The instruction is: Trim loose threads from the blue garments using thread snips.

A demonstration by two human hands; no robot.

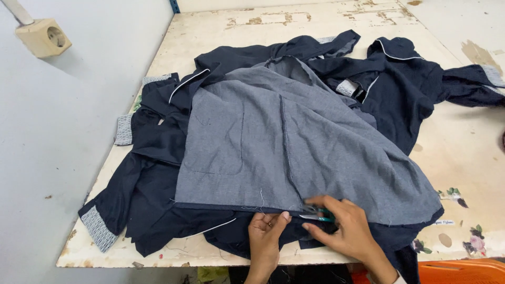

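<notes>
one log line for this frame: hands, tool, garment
left hand: pinching hem of grey inside-out garment | right hand: holding green-handled thread snips at hem | underneath: dark navy garments | surface: worn table

The garment [294,147] in the middle of the frame is matt woven cloth, grey on its turned-out side and dark navy elsewhere, with loose threads at the hem. The snips [315,214] at the lower middle look like shiny metal with green plastic. The table [463,158] is cream painted board, worn and flaking. The socket [44,37] at upper left is smooth beige plastic.
</notes>
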